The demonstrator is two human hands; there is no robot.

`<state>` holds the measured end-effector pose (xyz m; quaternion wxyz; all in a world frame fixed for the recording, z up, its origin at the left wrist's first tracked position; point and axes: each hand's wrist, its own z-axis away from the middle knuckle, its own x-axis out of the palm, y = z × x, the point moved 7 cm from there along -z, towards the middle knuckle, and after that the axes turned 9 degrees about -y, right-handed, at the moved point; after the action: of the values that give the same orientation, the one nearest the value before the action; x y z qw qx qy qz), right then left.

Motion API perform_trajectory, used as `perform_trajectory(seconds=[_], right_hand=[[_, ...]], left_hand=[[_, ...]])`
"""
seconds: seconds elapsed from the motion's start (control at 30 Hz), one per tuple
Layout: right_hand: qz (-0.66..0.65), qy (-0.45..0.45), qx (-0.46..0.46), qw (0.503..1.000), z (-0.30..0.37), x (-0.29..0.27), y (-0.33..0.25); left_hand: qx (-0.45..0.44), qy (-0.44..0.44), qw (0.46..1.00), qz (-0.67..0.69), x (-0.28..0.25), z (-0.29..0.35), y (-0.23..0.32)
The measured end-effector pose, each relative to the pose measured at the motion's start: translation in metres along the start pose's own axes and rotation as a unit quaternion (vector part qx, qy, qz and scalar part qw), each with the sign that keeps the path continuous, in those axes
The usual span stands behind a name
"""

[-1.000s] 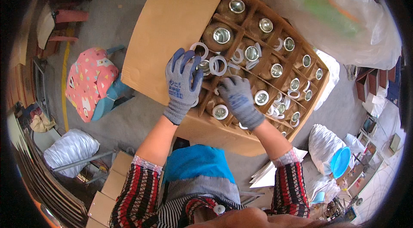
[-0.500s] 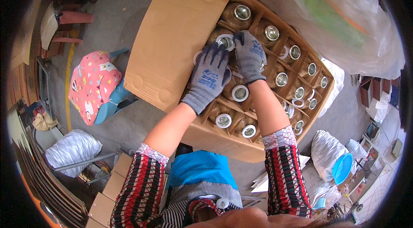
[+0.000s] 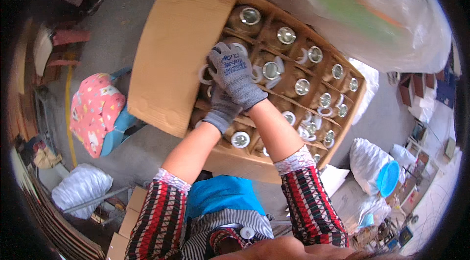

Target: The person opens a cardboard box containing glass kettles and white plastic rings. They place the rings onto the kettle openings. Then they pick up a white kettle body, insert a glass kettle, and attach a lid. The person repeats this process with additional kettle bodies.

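Grey floor point(image 3: 110, 34): either side of an open, partitioned carton point(image 3: 176, 54) of glass jars point(image 3: 271, 70).
Nearest jar point(image 3: 240, 48): upright, mouth up, just beyond the right hand point(image 3: 234, 71), partly covered; that hand is closer than the left hand point(image 3: 224, 108).
White ring point(image 3: 200, 74): left of the right fingertips; contact unclear.
Right hand: fingers curled, crossed over the other; grip hidden.
Left hand: mostly underneath, can't tell if it grasps anything.

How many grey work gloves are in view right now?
2. One is on the right hand, over the left part of the open carton; the other is on the left hand, partly hidden beneath it.
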<state>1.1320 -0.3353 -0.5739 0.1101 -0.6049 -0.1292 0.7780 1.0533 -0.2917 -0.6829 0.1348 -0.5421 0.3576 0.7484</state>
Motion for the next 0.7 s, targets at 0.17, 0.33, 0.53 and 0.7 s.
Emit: perform_trajectory(seconds=[0.17,0.33,0.53,0.7], right_hand=[[-0.391,0.142,0.223,0.882,0.099,-0.035,0.1],[-0.312,0.15,0.096,0.933,0.108,-0.022,0.095],[-0.094,0.118,0.074,0.986,0.041,0.009,0.016],[-0.126,0.107,0.05,0.985,0.039,0.011,0.017]], left_hand=[[-0.017,-0.073,0.997,-0.005,-0.069,-0.016,0.017],[0.066,-0.006,0.998,-0.013,-0.077,0.01,0.03],[0.018,0.065,0.997,0.039,-0.11,0.067,-0.023],[-0.045,0.133,0.99,0.023,-0.127,0.089,-0.059]])
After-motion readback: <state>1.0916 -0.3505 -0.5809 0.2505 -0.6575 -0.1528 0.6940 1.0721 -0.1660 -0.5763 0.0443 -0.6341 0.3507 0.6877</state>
